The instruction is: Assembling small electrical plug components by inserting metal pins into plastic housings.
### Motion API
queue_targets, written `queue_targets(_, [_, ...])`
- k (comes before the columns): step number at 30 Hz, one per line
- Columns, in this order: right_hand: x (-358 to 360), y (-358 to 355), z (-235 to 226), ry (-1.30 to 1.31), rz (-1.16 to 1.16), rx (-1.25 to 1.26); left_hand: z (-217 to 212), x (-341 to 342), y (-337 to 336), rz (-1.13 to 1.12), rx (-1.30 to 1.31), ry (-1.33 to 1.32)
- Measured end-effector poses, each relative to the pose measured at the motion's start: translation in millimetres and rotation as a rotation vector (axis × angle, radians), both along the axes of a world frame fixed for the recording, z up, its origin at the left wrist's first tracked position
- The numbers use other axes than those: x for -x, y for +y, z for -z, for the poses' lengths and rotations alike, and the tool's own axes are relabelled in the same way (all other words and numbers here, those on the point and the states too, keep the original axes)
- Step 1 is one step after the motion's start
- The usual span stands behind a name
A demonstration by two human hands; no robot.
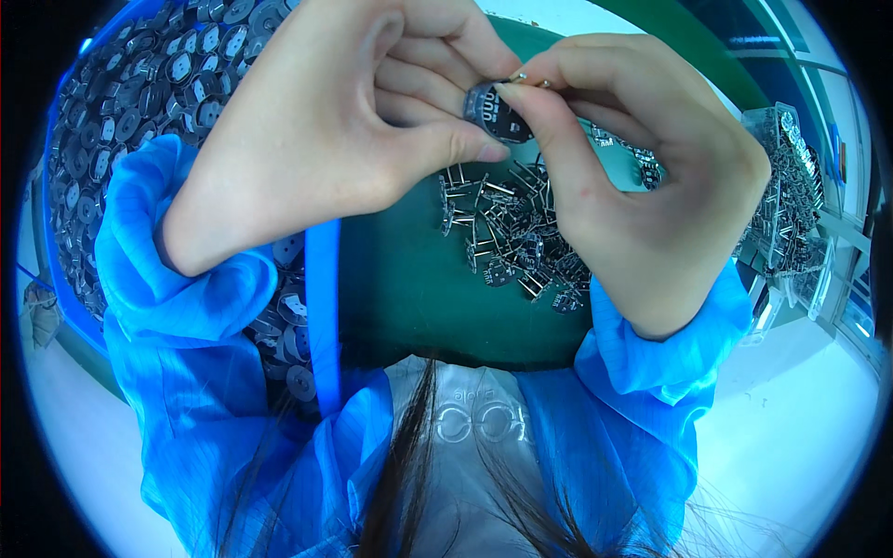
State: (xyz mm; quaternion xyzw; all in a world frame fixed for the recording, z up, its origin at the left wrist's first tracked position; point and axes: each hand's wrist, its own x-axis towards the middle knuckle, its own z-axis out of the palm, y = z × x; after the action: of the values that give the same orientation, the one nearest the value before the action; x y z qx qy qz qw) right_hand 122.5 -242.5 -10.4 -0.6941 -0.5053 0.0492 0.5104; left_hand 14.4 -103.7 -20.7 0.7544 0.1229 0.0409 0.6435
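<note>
Near the top middle, my left hand (344, 139) grips a small round black part (502, 119) with pale markings, its edge between thumb and fingers. My right hand (651, 158) is closed in a pinch against the same part. Thin metal pins (524, 78) poke out between the right thumb and forefinger. The fingertips hide how pins and disc join. Below the hands, a loose pile of small pinned metal parts (502, 219) lies on the green work surface (391, 288), partly behind my right hand.
At left stands a large blue bin (323, 316) full of dark round parts (121, 112), its wall beside the green surface. On the right, a clear plastic container (765, 121) holds many metal pieces (791, 205). White surfaces (781, 409) lie at the lower sides.
</note>
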Motion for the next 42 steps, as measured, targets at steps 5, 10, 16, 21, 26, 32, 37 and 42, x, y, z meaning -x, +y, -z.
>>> queue_targets(5, [-6.0,-4.2,1.4,-0.593,0.031,-0.019,-2.5,-0.9,4.6,0.056,0.034,0.029])
queue_targets(10, [-9.8,-0.2,-7.0,-0.36,-0.039,0.097,-13.0,-4.8,11.3,0.06,0.233,0.057])
queue_targets(16, [8.1,5.1,-32.2,0.297,-0.197,0.312,-43.2,6.8,11.2,-0.047,0.223,0.086])
queue_targets(21, [-8.2,-1.1,12.4,0.557,-0.22,0.124,-34.8,-7.2,-8.7,-0.057,-0.131,-0.024])
queue_targets(26, [-6.4,5.9,15.4,0.147,-0.057,-0.06,-10.0,-3.4,5.1,-0.093,0.023,-0.116])
queue_targets(32, [-39.4,-3.7,5.7,-0.276,-0.068,-0.083,-65.4,-17.7,7.0,-0.032,0.104,0.088])
queue_targets(37, [-138.1,1.2,10.0,-0.29,0.144,0.189,-32.1,16.1,118.9,0.038,-1.033,-0.01])
queue_targets(42, [-218.8,20.7,40.3,-0.314,0.188,0.544,-41.2,27.4,91.4,0.267,-1.181,0.99])
